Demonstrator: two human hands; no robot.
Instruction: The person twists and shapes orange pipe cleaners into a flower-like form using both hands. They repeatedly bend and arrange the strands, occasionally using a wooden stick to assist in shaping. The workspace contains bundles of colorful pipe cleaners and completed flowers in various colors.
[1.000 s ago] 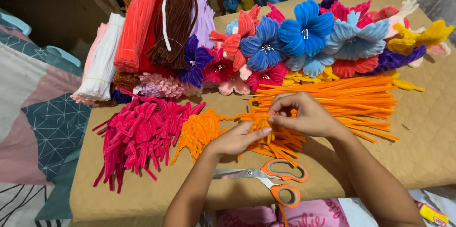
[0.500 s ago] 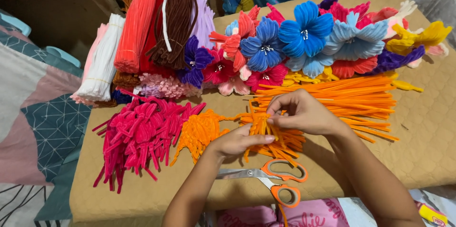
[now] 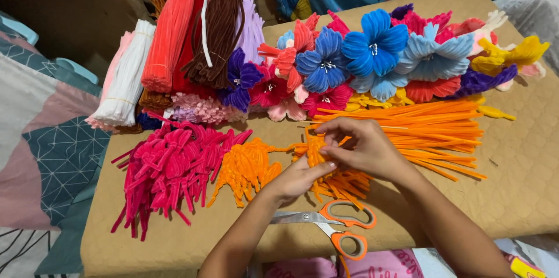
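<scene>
Both hands meet over a small heap of bent orange pipe cleaners (image 3: 335,176) on the tan quilted tabletop (image 3: 524,196). The left hand (image 3: 300,178) pinches an orange piece from below; the right hand (image 3: 364,149) closes its fingertips on the same piece from above. Orange-handled scissors (image 3: 332,225) lie just in front of the hands. Straight orange stems (image 3: 431,132) lie to the right, a second orange heap (image 3: 247,167) and a pink heap (image 3: 166,167) to the left. Fuzzy flowers (image 3: 372,51) and bundled stems (image 3: 174,33) line the far edge.
</scene>
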